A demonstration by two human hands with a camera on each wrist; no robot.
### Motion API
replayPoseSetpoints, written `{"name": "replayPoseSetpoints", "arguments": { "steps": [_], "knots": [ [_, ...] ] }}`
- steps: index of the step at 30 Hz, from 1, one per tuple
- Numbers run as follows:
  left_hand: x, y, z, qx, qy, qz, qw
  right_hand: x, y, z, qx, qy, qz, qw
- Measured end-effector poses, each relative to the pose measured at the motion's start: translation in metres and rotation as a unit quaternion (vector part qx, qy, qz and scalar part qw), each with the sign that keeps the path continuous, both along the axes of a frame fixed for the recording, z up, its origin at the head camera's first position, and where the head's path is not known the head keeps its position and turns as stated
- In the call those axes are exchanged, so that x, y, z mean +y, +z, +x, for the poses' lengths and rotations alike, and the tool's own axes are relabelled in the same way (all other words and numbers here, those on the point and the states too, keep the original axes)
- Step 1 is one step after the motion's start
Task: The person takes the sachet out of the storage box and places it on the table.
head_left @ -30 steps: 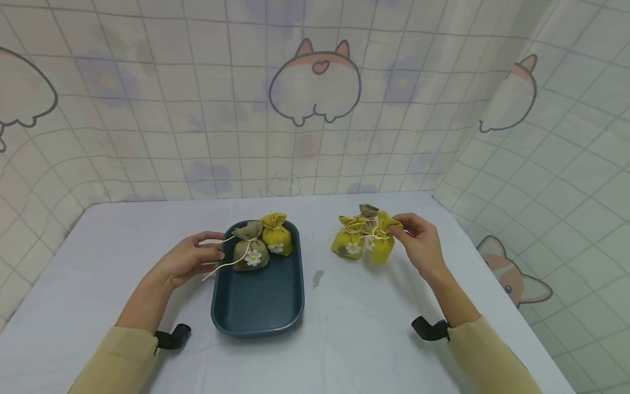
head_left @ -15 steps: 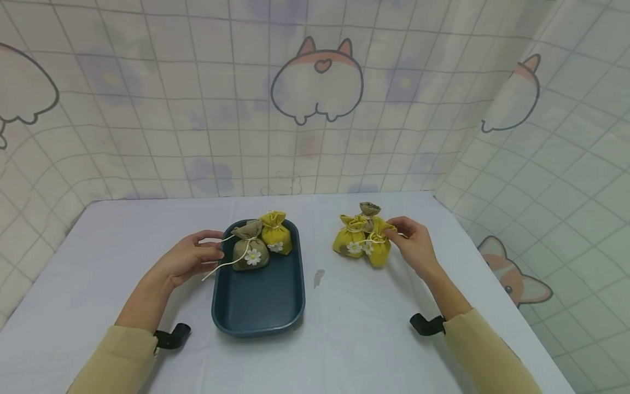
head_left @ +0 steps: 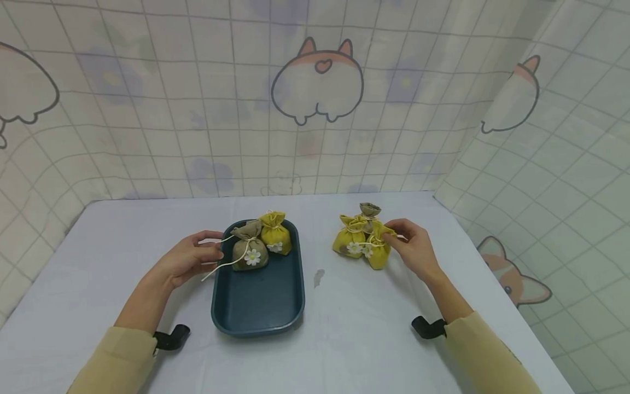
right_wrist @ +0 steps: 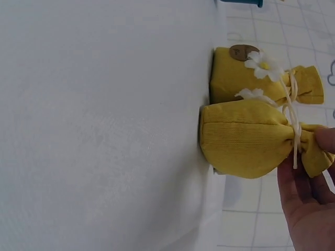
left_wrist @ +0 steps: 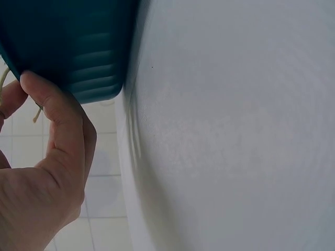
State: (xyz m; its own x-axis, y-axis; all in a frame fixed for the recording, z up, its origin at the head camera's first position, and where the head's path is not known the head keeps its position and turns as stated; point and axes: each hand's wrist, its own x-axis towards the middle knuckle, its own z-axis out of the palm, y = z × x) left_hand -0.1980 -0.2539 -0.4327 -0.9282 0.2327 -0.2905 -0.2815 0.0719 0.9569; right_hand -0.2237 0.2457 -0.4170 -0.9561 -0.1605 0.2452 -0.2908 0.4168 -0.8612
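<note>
My right hand [head_left: 413, 246] pinches the gathered neck of a yellow drawstring pouch [head_left: 378, 254], whose base rests on the table in the right wrist view [right_wrist: 243, 138]. Against it stand another yellow pouch [head_left: 350, 236] with a white flower and a brown pouch [head_left: 369, 210] partly hidden behind. My left hand [head_left: 194, 257] holds the left rim of a dark teal tray [head_left: 261, 328]; its thumb [left_wrist: 47, 97] lies at the tray's edge. Inside the tray's far end sit a brown pouch [head_left: 250, 254] with a flower and a yellow pouch [head_left: 275, 235].
A white cloth covers the table [head_left: 354, 328]. One pale cord [head_left: 216, 269] from the brown pouch hangs over the tray's left rim. A grid-patterned curtain [head_left: 315, 153] stands behind and to the right.
My right hand has lowered the yellow pouch and shifted it slightly left and nearer, beside the other two. The left hand and the tray stay nearly still.
</note>
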Motion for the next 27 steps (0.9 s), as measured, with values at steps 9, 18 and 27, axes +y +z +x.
{"name": "replayPoseSetpoints", "arguments": {
  "steps": [9,18,27],
  "knots": [
    [0.000,0.000,0.000,0.001,0.001,0.003,1.0000,0.004,0.000,-0.012,0.028,0.018,0.020,0.999],
    [0.000,-0.001,0.000,-0.002,0.006,0.005,1.0000,-0.006,0.015,-0.012,0.056,0.002,0.032,0.998],
    [0.001,0.000,0.000,-0.005,0.005,0.003,1.0000,-0.026,0.024,-0.016,0.114,0.035,-0.001,0.993]
  ]
}}
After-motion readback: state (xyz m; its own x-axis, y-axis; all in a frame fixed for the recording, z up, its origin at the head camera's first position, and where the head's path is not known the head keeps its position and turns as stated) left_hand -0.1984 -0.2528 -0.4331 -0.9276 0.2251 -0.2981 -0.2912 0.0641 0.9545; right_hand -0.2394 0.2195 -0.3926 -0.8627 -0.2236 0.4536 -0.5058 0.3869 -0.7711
